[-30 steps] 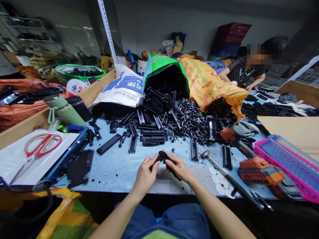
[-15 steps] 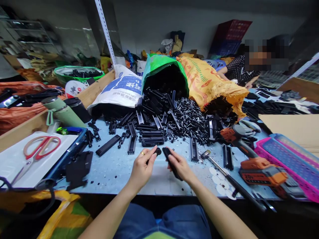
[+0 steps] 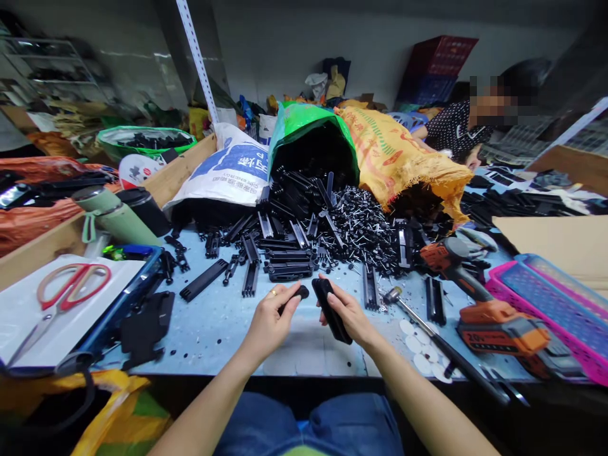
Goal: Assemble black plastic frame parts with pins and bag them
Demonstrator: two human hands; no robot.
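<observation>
Between the fingertips of my left hand (image 3: 273, 320) is a small black part with a round end (image 3: 302, 292). My right hand (image 3: 349, 311) is closed round a long black plastic piece (image 3: 331, 310), which tilts with its top toward the left. The two parts are a small gap apart above the blue table (image 3: 199, 329). Just behind my hands lie a stack of black plastic channels (image 3: 289, 263) and a heap of small black parts with metal pins (image 3: 363, 228). The underside of the piece in my right hand is hidden.
A hammer (image 3: 427, 335), an orange cordless drill (image 3: 494, 323) and pink and blue baskets (image 3: 560, 310) lie on the right. Red scissors (image 3: 71, 291) and a green bottle (image 3: 116, 215) are on the left. Behind are open sacks (image 3: 308, 120) and a person (image 3: 458, 130).
The long black piece in my right hand has turned a little, showing more of its broad face. My left hand has barely moved. The view has shifted slightly.
</observation>
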